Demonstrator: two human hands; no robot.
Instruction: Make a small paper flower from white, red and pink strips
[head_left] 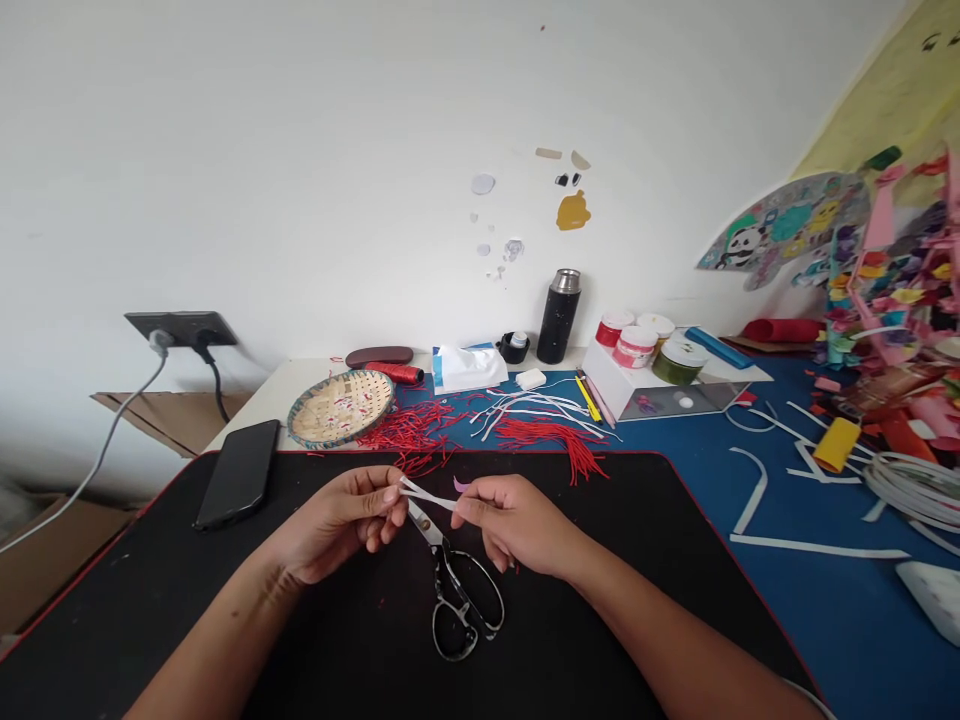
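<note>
A thin white strip stretches between my two hands above the black mat. My left hand pinches its left end between thumb and fingers, where the strip seems to cross or fold over itself. The other end sits in the closed fingertips of my right hand. Below and between the hands lie metal scissors, handles toward me, the blade tips hidden near my left fingers. A small purple scrap shows beside my right fingertips.
Behind the mat are a woven basket, red cords, white strips and a black thermos. Several paint jars stand on a white box at right. A black phone lies at left; coiled white strips lie far right.
</note>
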